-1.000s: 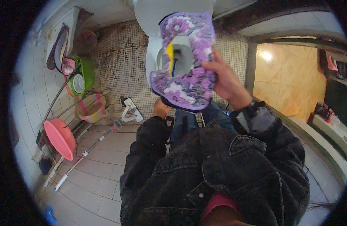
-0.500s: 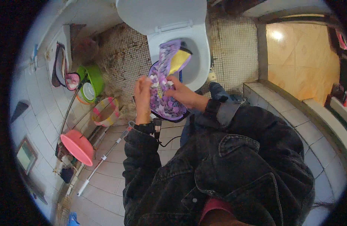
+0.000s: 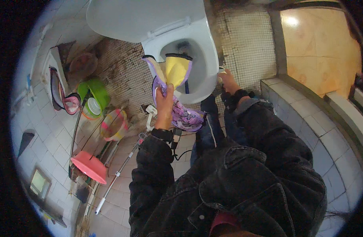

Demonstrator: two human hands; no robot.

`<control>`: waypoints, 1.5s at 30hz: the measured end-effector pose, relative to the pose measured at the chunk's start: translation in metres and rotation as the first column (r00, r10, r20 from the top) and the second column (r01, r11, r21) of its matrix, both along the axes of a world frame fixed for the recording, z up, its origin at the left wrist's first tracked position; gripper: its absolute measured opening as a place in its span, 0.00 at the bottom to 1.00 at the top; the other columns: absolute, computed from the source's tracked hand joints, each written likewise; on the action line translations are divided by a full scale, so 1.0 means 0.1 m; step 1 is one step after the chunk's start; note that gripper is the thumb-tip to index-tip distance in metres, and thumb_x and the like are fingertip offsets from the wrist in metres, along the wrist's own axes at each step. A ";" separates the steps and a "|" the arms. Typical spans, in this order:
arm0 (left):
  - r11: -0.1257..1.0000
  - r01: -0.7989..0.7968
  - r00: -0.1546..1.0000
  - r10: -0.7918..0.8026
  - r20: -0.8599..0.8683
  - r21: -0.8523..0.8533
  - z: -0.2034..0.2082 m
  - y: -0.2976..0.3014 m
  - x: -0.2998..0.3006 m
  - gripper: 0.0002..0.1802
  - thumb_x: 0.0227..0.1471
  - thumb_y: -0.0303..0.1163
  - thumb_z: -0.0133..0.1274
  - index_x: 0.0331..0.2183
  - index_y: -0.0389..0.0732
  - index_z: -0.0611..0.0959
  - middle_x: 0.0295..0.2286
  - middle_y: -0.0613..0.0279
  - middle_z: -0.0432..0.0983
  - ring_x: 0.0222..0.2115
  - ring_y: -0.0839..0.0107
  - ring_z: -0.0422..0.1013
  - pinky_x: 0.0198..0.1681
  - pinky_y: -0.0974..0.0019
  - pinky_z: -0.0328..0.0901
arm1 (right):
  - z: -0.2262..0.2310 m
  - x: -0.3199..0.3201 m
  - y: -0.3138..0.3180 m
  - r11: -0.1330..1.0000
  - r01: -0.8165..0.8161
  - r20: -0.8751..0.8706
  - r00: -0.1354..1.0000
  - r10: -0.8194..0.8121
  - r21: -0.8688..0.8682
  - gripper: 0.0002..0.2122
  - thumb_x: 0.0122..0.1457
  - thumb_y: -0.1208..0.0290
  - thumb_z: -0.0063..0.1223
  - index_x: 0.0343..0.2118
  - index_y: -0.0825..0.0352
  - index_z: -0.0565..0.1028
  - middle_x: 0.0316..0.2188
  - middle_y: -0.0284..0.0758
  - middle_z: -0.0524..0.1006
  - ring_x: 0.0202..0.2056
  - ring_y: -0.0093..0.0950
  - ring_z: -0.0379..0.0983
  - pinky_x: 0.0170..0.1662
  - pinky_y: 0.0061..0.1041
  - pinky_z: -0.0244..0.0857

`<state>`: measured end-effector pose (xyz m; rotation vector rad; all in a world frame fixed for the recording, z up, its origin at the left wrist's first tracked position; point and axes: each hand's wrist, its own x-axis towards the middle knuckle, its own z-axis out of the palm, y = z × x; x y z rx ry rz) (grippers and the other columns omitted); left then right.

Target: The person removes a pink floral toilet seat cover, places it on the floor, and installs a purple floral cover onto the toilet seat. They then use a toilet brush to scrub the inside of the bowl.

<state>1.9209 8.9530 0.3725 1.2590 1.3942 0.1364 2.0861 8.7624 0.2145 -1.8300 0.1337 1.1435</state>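
Observation:
A soft toilet seat cover, plush purple with a yellow underside and black trim, hangs folded from my left hand. My fingers are closed on its bunched middle. One yellow flap stands up over the open bowl of the white toilet, and the purple plush part droops above my legs. My right hand is away from the cover, low beside the toilet's right edge. Its fingertips are near the rim and a small pale thing; whether they grip anything is unclear.
The toilet lid is raised. Along the left wall are a green tub, a pink-and-yellow basket, a pink basin and a long white pole. A tiled ledge runs on the right.
My right hand has let go of the cover and moved right, down beside the toilet. My left hand now holds the cover alone, with more yellow underside showing. The view has shifted slightly.

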 end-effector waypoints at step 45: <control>0.850 0.095 0.983 -0.163 -0.088 -0.519 0.81 0.28 2.05 0.26 0.52 0.41 0.52 0.50 0.38 0.69 0.39 0.61 0.70 0.41 0.70 0.67 0.46 0.67 0.62 | 1.21 1.00 0.80 0.915 0.323 -0.200 0.939 -0.279 0.241 0.09 0.59 0.71 0.45 0.38 0.70 0.72 0.29 0.34 0.77 0.29 0.24 0.73 0.33 0.25 0.67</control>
